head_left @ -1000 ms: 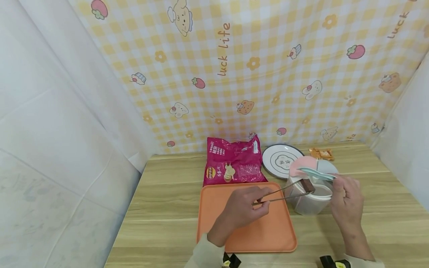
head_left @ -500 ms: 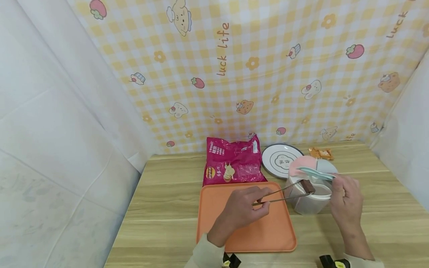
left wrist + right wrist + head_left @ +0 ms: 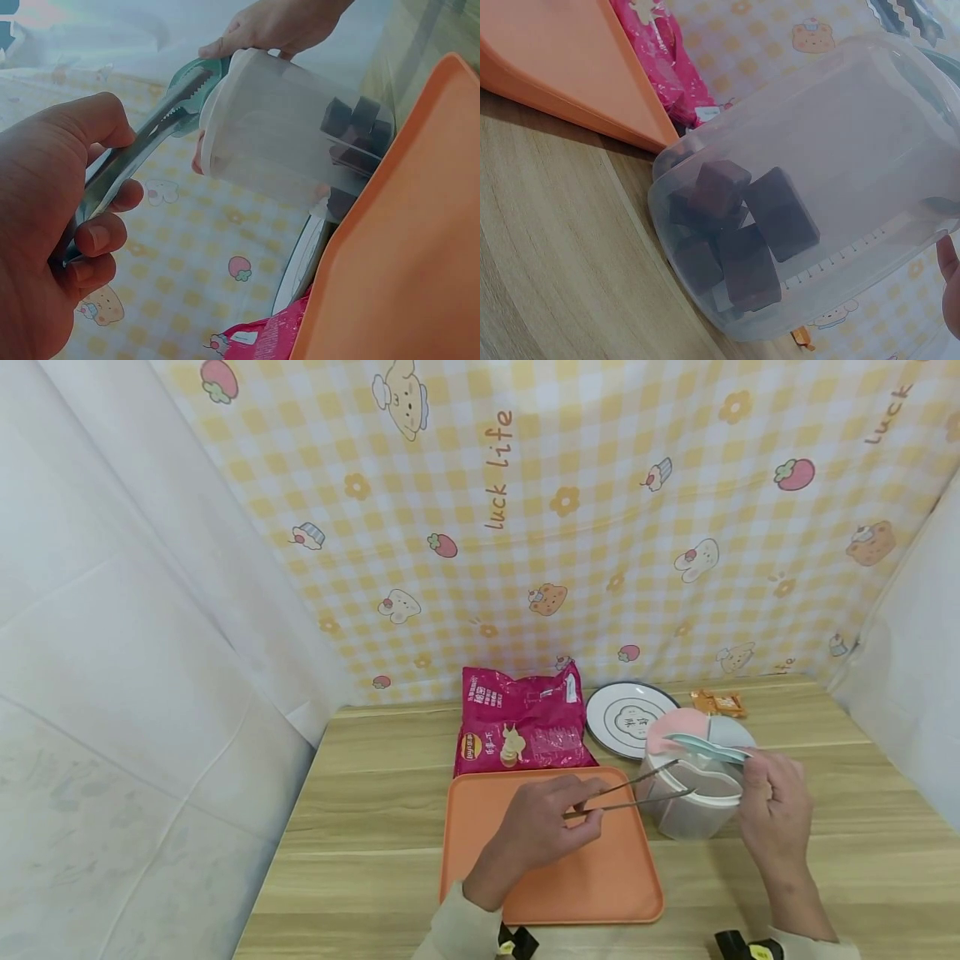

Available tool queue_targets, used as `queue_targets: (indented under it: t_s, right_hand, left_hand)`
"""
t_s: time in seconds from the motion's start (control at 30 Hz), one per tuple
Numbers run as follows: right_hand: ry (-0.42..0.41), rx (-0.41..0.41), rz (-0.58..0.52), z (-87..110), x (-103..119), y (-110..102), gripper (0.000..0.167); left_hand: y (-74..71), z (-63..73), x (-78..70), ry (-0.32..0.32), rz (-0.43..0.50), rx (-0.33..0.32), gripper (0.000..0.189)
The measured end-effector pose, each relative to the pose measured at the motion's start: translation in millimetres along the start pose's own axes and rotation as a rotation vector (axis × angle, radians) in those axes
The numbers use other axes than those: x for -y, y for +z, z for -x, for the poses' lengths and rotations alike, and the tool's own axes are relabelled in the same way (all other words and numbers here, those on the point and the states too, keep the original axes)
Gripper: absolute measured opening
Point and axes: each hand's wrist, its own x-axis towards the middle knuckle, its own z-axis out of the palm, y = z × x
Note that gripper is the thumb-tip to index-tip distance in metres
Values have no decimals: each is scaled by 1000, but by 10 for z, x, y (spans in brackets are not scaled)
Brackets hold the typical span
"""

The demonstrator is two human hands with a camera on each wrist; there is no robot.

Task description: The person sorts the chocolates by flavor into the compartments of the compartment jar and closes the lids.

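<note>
My left hand (image 3: 543, 827) grips a pair of metal tongs (image 3: 136, 156) with serrated ends. The tong tips stand apart over the mouth of a translucent lidded container (image 3: 686, 818), with nothing between them. My right hand (image 3: 780, 810) pinches the edge of the container's pale teal flap lid (image 3: 708, 749) and holds it raised. Inside, several dark brown blocks (image 3: 784, 214) lie in a loose heap at the bottom, seen through the wall in both wrist views.
An orange tray (image 3: 480, 893) lies left of the container, under my left hand. Behind it are a magenta chip bag (image 3: 555, 739) and a white plate (image 3: 607, 722) with a dark rim. Small orange packets (image 3: 720, 703) lie behind the container. A patterned cloth (image 3: 420, 560) hangs at the back.
The brown block that was between the tong tips has been let go and has left them, over the container's opening. Both hands and the raised flap lid have stayed nearly still.
</note>
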Motion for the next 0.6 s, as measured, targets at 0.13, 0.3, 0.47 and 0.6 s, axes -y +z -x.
queue_targets:
  t_s: [0.13,0.3,0.47,0.6]
  right_hand:
    - [5,11,4,-11,29,-12,38]
    - [12,18,8,-7,36,-19,39]
    - [2,-5,-2,-7,14,-2,40]
    - [-21,-25,-18,-1,-6,19,40]
  left_hand:
    - [-12,3,2,-1,2,8,28]
    - [-42,22,15,3,-2,8,28]
    - [-97,81,90,51,-49,-31,33]
    - [-168,202,180,50,-53,-36,32]
